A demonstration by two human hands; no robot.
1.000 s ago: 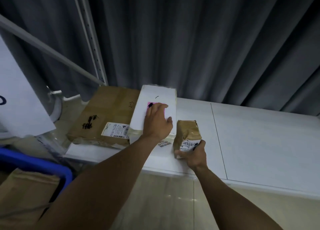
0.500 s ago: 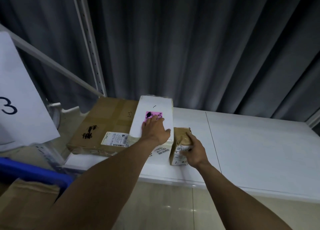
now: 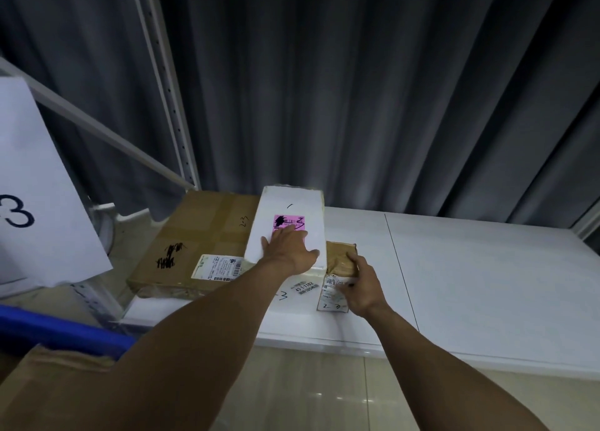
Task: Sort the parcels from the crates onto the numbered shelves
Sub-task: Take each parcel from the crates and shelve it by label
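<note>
Up close, three parcels are sitting together at the left end of a white shelf (image 3: 470, 284). A white box (image 3: 292, 216) with a pink label is lying partly on a wide brown carton (image 3: 194, 245), which is carrying a barcode sticker and black scribbles. Just beside the white box's right edge, a small brown taped parcel (image 3: 339, 261) is lying flat, a white label at its near end.

Behind the shelf, dark grey curtains (image 3: 357, 89) are hanging, and a white perforated upright (image 3: 162, 83) is rising at the left. A white sign marked 3 (image 3: 39, 187) is showing at far left, with a blue crate (image 3: 58, 330) and another brown carton (image 3: 48, 388) below it. Pale floor tiles are showing under the shelf.

The left hand (image 3: 287, 252) is pressing flat on the white box, fingers spread. The right hand (image 3: 360, 284) is resting on the small brown parcel, fingers curled loosely over its right edge and label; whether it is actually gripping is unclear.
</note>
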